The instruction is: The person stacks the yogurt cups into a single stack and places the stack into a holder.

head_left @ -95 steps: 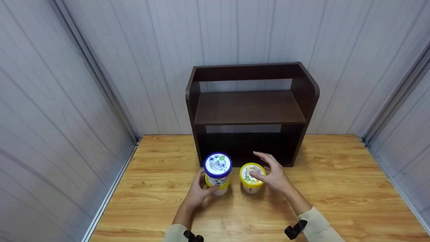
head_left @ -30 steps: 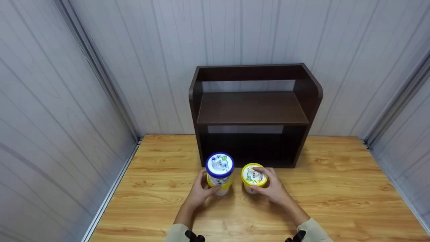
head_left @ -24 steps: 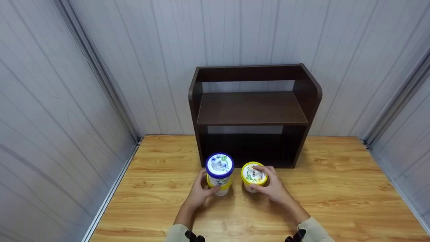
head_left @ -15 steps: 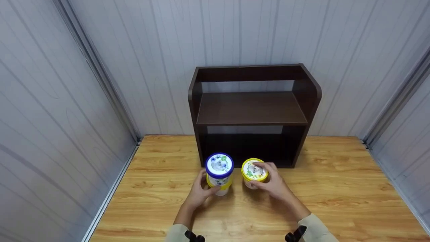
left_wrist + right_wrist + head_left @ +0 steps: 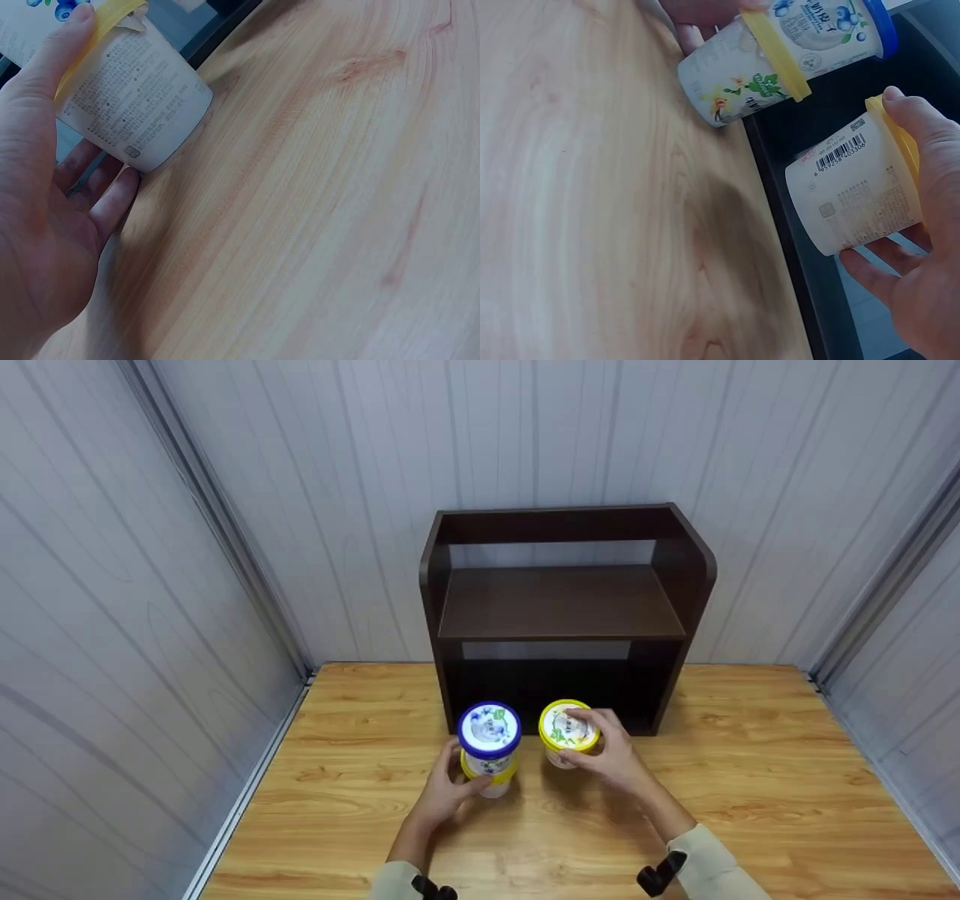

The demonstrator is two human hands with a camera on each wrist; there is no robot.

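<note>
Two tubs stand stacked in front of the shelf. The upper, blue-lidded tub (image 5: 489, 730) has blueberries on its label and sits on a yellow-lidded tub (image 5: 739, 79). My left hand (image 5: 442, 793) holds the lower tub, its thumb on the front at the yellow rim (image 5: 94, 41) and the other fingers round the far side. A second yellow-lidded tub (image 5: 564, 727) is in my right hand (image 5: 616, 754), which grips it near the lid with thumb and fingers. That tub hangs above the table, its barcode side (image 5: 847, 176) facing the right wrist camera.
A dark brown two-level shelf (image 5: 562, 604) stands against the back wall, its lower compartment opening just behind the tubs. The wood-grain table (image 5: 360, 810) runs between pale panelled walls (image 5: 187, 622) on both sides.
My right hand has closed on the right-hand yellow-lidded tub and lifted it off the table, moving it up and toward the shelf. The left hand and the stack have stayed in place.
</note>
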